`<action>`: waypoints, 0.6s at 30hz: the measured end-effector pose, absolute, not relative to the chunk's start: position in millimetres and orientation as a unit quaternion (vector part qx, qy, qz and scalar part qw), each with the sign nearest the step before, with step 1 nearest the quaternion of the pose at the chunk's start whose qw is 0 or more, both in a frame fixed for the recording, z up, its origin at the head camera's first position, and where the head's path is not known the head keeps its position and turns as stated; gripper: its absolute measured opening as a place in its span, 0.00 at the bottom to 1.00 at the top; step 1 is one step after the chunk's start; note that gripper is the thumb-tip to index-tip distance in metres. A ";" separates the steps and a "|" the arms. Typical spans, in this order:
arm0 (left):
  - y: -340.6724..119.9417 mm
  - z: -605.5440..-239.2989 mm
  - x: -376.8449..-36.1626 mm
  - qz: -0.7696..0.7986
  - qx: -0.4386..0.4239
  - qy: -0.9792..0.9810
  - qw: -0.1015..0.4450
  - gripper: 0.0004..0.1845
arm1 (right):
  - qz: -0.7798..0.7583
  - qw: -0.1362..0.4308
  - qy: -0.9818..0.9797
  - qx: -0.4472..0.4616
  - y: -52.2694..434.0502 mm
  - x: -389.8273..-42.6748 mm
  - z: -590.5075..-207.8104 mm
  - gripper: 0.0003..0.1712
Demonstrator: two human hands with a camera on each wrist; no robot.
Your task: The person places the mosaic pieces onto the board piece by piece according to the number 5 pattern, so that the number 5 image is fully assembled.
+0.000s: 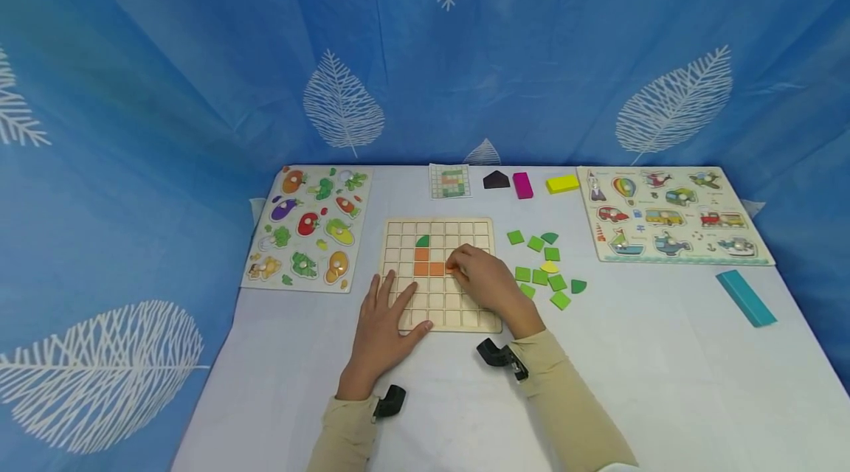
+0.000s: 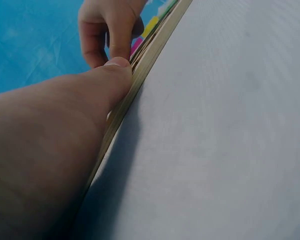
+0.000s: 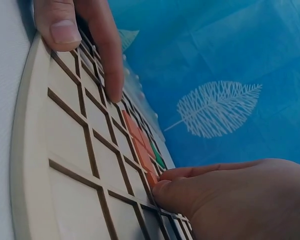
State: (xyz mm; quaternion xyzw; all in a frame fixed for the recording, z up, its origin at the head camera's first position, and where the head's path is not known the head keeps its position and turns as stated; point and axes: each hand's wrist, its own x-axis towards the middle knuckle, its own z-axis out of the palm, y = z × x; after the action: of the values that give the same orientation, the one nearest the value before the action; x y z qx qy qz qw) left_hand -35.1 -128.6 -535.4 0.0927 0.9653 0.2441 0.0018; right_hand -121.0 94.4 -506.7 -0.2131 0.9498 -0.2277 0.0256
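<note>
A square wooden grid board (image 1: 454, 319) lies on the white table. My left hand (image 1: 383, 332) rests on its lower left part, fingers spread and thumb at the near edge. My right hand (image 1: 490, 282) pinches an orange square tile (image 3: 151, 180) at a cell in the middle of the grid. Directly left of it sits another orange tile (image 1: 436, 268) in its cell, with further orange tiles (image 1: 421, 255) beside and above. A green quarter-round piece (image 1: 423, 241) tops that column. In the left wrist view, the left thumb (image 2: 117, 75) presses the board's rim.
Several loose green tiles (image 1: 540, 278) and a yellow piece (image 1: 549, 266) lie right of the board. Behind stand a pattern card (image 1: 449, 181) and black, magenta (image 1: 522, 185) and yellow blocks. Puzzle boards flank them: vegetables (image 1: 308, 228) left, vehicles (image 1: 674, 217) right. A teal block (image 1: 747, 299) lies far right.
</note>
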 end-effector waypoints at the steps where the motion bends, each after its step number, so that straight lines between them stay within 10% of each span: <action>1: -128.7 -535.0 -35.0 0.244 0.093 0.965 0.004 0.40 | -0.229 0.025 0.950 -0.213 94.2 -120.6 -507.2 0.07; 18: -129.2 -538.3 -37.3 0.244 0.092 0.965 0.012 0.41 | -0.219 0.006 0.954 -0.207 102.4 -113.6 -511.3 0.07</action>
State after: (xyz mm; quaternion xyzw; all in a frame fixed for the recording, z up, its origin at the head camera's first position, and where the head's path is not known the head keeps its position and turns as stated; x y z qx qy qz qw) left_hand -37.3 -129.2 -538.3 0.0920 0.9652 0.2444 0.0118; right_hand -113.6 102.4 -511.3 -0.2071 0.9536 -0.2185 0.0061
